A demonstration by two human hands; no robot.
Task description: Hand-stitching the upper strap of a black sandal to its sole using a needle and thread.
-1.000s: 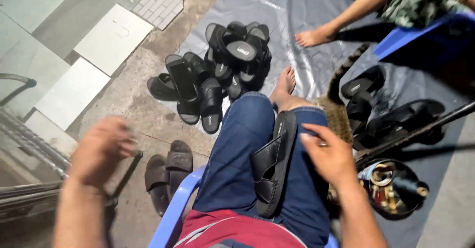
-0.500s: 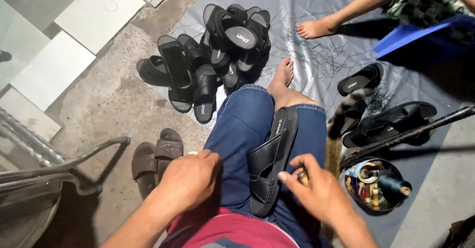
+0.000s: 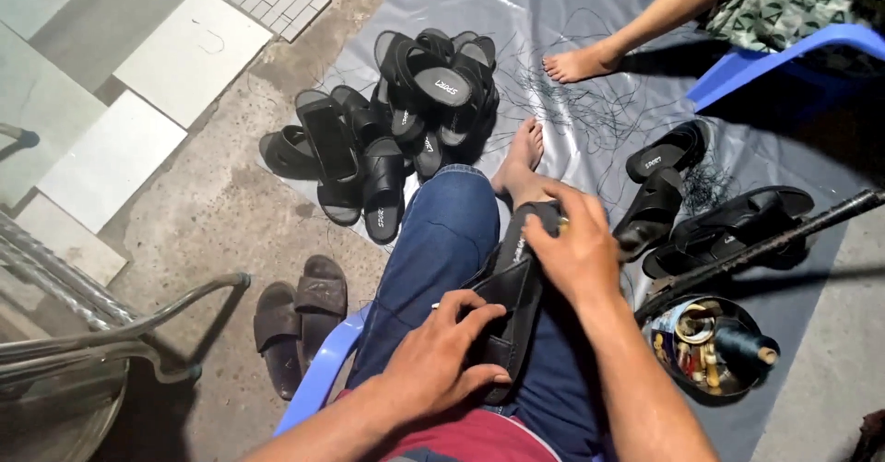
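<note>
The right hand [image 3: 576, 250] covers the toe end of the black sandal [image 3: 516, 287] on the lap; the left hand [image 3: 442, 356] hides its heel end. Small items in the round tin [image 3: 705, 347] are too tiny to identify. The other person's blue chair [image 3: 784, 56] is cut off at the right edge.

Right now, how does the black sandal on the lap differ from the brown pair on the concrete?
The black strap sandal lies along the jeans-clad thigh, held by the left hand and right hand; the brown slide sandals sit untouched on bare concrete. The black one is single, the brown ones a side-by-side pair. Both are open-toed slides.
</note>
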